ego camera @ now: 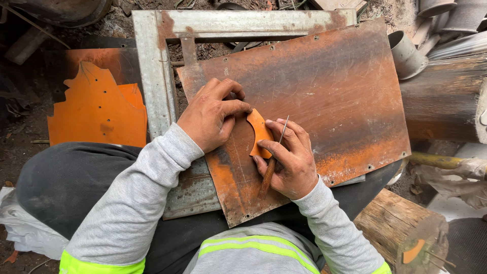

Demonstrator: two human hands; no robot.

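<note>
From the head camera I see my left hand (210,115) pressing the orange template (259,133) flat on the rusty sheet (324,96), fingers together (so it won't slip). At three o'clock of it, my right hand (290,161) pinches the scriber (274,157), tip against its edge.

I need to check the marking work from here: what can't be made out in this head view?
- Scriber tip: too thin to see where it meets the rusty metal sheet.
- Orange template: its edges are covered by the left hand and right hand.
- Scribed lines: too faint to tell from scratches.
- Sheet's near edge: hidden behind the sleeves.
- Wooden handle: mostly inside the right palm.
</note>
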